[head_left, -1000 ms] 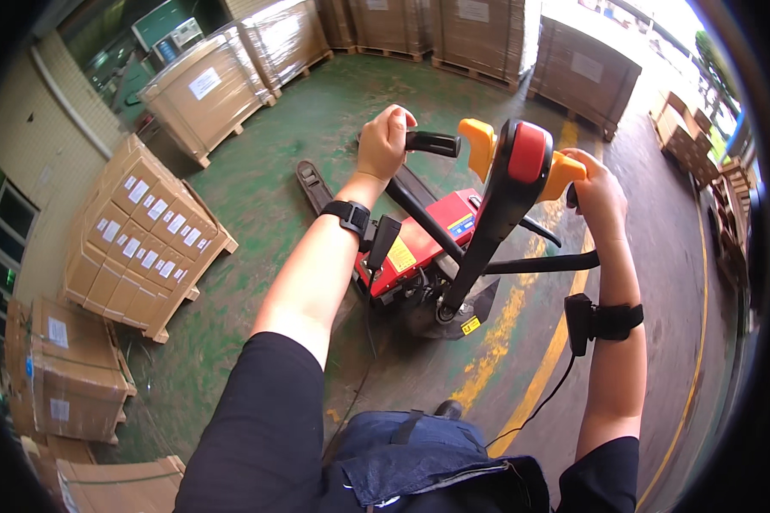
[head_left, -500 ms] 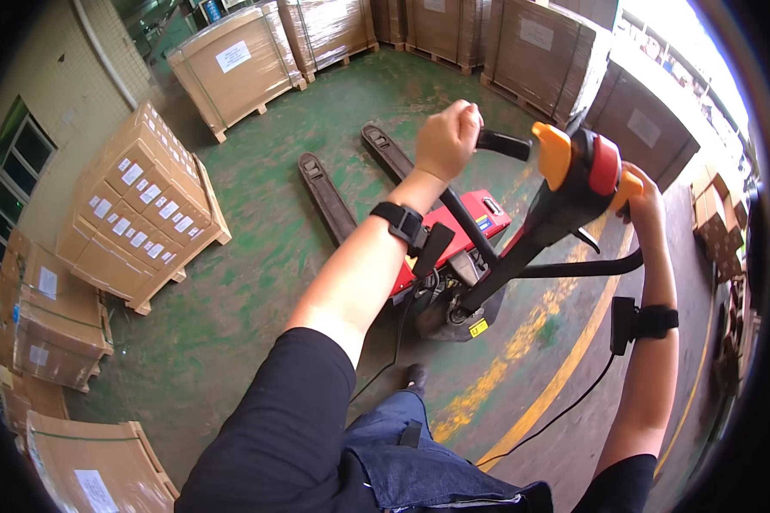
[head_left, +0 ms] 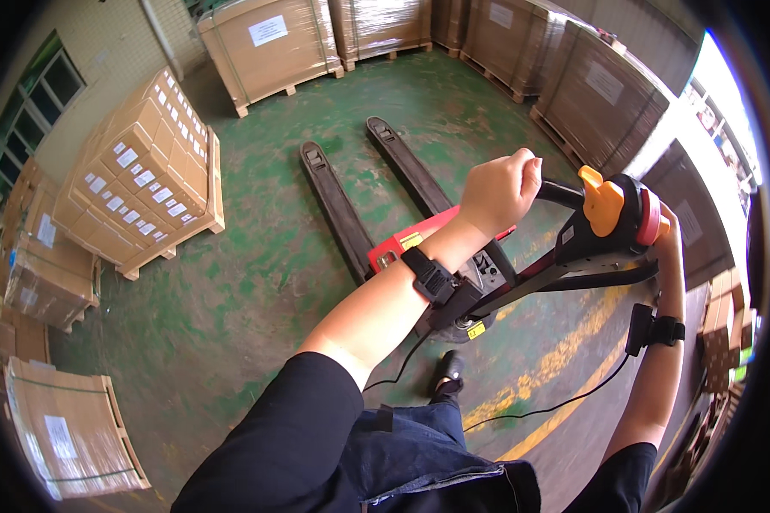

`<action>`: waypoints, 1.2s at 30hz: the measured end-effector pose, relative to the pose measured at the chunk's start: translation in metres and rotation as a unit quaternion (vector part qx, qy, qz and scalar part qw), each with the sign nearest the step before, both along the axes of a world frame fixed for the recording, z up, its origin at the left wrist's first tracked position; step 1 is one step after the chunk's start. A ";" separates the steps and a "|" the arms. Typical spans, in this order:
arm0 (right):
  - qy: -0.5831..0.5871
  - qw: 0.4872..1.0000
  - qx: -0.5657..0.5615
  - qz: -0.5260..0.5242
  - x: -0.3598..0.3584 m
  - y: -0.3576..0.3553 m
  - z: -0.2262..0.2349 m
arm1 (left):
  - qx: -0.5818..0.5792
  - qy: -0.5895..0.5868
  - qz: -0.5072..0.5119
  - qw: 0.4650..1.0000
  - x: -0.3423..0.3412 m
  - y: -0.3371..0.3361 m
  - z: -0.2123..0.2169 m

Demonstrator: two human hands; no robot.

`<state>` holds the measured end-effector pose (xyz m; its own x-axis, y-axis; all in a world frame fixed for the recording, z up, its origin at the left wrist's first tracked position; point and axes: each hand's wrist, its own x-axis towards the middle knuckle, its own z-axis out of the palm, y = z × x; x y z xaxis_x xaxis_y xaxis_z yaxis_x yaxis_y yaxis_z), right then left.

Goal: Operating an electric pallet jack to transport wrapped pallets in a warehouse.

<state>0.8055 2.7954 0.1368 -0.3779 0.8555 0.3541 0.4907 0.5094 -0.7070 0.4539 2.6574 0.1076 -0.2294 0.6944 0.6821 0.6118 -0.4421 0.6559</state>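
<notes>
My left hand (head_left: 498,195) is closed round the left grip of a pallet jack's black tiller handle (head_left: 565,239). On the handle's head sit orange thumb levers (head_left: 605,205) and a red button (head_left: 653,218). My right hand (head_left: 672,235) is at the head's far right side, closed on the right grip; most of its fingers are hidden behind the head. Below the handle is the red body (head_left: 383,253) of the pallet jack, partly covered by my left forearm. Its two dark forks, the left fork (head_left: 338,201) and the right fork (head_left: 409,167), point away from me with no load on them.
Stacked cartons (head_left: 137,188) stand on a wooden pallet at the left. Large wrapped crates (head_left: 269,56) line the back, and another wrapped crate (head_left: 603,98) stands at the right. A wrapped box (head_left: 64,427) is at the near left. Yellow lines (head_left: 547,363) cross the green floor.
The handle and both my hands have swung to the right and lower in view. The forks and surrounding crates appear turned. One of my shoes now shows more fully below the pallet jack.
</notes>
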 end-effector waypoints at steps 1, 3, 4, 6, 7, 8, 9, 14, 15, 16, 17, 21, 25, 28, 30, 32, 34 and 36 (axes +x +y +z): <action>0.001 1.000 0.001 0.016 -0.022 0.021 0.004 | 0.015 -0.002 0.009 1.000 -0.009 0.017 0.000; -0.023 0.999 -0.021 0.012 -0.058 0.056 0.011 | 0.013 -0.004 0.046 0.999 -0.024 0.047 -0.002; -0.038 0.999 0.003 0.015 -0.064 0.083 0.008 | 0.012 0.000 0.067 0.998 -0.026 0.061 -0.002; -0.024 0.999 0.016 0.041 -0.086 0.134 0.008 | -0.008 0.008 0.093 0.996 -0.032 0.088 -0.002; -0.026 0.998 0.007 0.050 -0.100 0.156 0.011 | -0.020 0.011 0.106 0.994 -0.036 0.102 -0.001; 0.001 0.997 0.007 0.077 -0.114 0.174 0.015 | -0.020 0.012 0.117 0.993 -0.041 0.117 0.002; -0.004 0.995 0.022 0.095 -0.117 0.209 0.006 | -0.033 0.010 0.136 0.990 -0.042 0.129 0.004; 0.047 0.979 -0.096 0.175 -0.183 0.336 0.005 | -0.054 0.012 0.221 0.974 -0.063 0.198 0.007; 0.046 0.977 -0.093 0.184 -0.201 0.358 0.004 | -0.057 0.009 0.221 0.974 -0.070 0.212 0.006; 0.056 0.969 -0.101 0.218 -0.220 0.377 0.002 | -0.071 0.006 0.219 0.973 -0.077 0.221 0.008; 0.065 0.960 -0.109 0.250 -0.239 0.397 0.002 | -0.086 0.004 0.215 0.973 -0.085 0.229 0.009; 0.013 0.960 -0.105 0.259 -0.323 0.442 0.012 | -0.023 0.040 0.229 0.972 -0.124 0.265 0.006; 0.012 0.943 -0.117 0.311 -0.413 0.482 0.014 | -0.010 0.029 0.246 0.969 -0.194 0.299 0.006; -0.004 0.949 -0.038 0.313 -0.476 0.511 0.013 | -0.049 0.014 0.270 0.962 -0.247 0.324 0.005; -0.016 0.949 -0.018 0.315 -0.524 0.528 0.013 | -0.073 0.003 0.298 0.952 -0.282 0.339 0.005; -0.016 0.944 0.019 0.330 -0.573 0.547 0.013 | -0.049 0.020 0.344 0.937 -0.320 0.358 0.002; -0.012 0.930 0.021 0.366 -0.622 0.563 0.014 | -0.042 0.036 0.386 0.921 -0.355 0.373 0.003; 0.020 0.917 -0.031 0.398 -0.669 0.577 0.012 | -0.049 0.033 0.414 0.909 -0.382 0.383 0.006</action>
<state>0.1367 3.3725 0.1484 -0.8787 0.3336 0.3415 -0.0453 0.6538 -0.7553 0.0720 3.0409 0.1139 -0.6609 0.3618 0.6575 0.7479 0.2458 0.6166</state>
